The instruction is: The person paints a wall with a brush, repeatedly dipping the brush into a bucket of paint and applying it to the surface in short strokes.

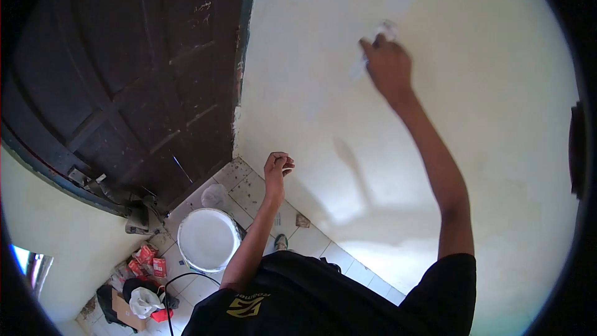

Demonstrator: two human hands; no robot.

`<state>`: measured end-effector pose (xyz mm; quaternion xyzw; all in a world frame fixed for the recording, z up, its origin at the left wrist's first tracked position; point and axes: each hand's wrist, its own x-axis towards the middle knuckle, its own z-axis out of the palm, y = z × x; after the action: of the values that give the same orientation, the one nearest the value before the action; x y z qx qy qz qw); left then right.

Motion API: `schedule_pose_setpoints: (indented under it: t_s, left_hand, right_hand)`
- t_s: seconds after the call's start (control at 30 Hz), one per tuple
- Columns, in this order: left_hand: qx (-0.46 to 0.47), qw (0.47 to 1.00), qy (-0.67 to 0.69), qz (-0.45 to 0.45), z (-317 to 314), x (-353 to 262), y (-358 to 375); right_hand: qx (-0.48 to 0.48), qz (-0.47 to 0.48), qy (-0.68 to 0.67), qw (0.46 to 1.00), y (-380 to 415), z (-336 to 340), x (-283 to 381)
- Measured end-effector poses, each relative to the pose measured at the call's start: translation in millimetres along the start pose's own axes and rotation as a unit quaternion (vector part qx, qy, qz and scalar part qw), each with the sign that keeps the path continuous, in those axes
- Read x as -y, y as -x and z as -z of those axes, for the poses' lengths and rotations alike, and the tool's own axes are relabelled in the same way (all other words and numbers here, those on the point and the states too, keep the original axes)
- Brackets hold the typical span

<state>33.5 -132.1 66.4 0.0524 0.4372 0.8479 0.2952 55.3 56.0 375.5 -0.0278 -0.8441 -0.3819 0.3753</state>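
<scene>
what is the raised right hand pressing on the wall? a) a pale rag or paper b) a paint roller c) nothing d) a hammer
a, the right hand holds a small pale crumpled rag or paper against the cream wall, while the left hand hangs loosely curled and holds nothing.

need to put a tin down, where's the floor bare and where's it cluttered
Bare tiles lie along the foot of the wall, between the white bucket and the wall, below the left hand. It is crowded in the corner by the dark door, around the red packets and bags.
</scene>
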Motion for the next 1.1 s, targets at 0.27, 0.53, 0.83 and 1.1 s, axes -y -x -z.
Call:
schedule_pose_setpoints:
  t_s: [0.27,0.53,0.83,1.1]
  left_hand:
    - [0.001,1.0,-0.006,-0.004,0,1,1]
    - [-0.039,0.999,0.0,-0.018,21,-6,3]
    - [-0.068,0.997,0.037,-0.005,44,6,-5]
    - [-0.13,0.99,0.04,0.02,75,27,2]
  right_hand:
    - [0.26,0.066,-0.243,0.932,175,-123,169]
    - [0.129,0.033,-0.131,0.982,76,-69,84]
    - [0.091,0.024,-0.096,0.991,103,-116,130]
    - [0.208,0.082,-0.3,0.927,187,-211,251]
